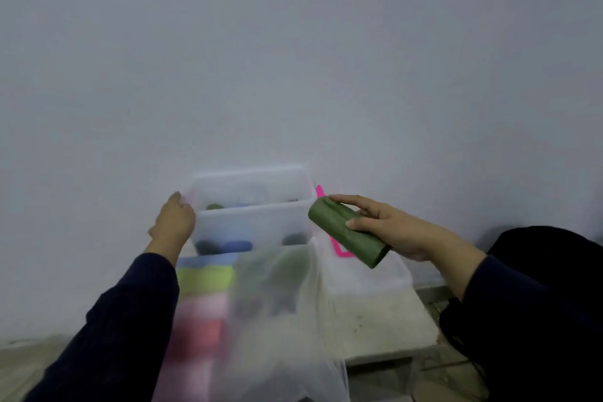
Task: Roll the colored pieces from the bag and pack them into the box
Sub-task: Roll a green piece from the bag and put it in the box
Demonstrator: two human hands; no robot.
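A clear plastic box (pixel 251 219) stands against the wall with several dark, green and blue rolls lying in its bottom. My left hand (pixel 173 222) holds the box's left rim. My right hand (pixel 388 225) grips a green rolled piece (pixel 346 232) just to the right of the box, level with its rim. In front of the box a translucent white bag (pixel 287 330) holds stacked flat pieces in blue, yellow-green, pink and red (pixel 202 297).
The box's clear lid with a pink clip (pixel 339 250) lies under my right hand, on a low pale platform (pixel 385 320). A black fabric mass (pixel 548 287) fills the right side. A plain wall rises right behind the box.
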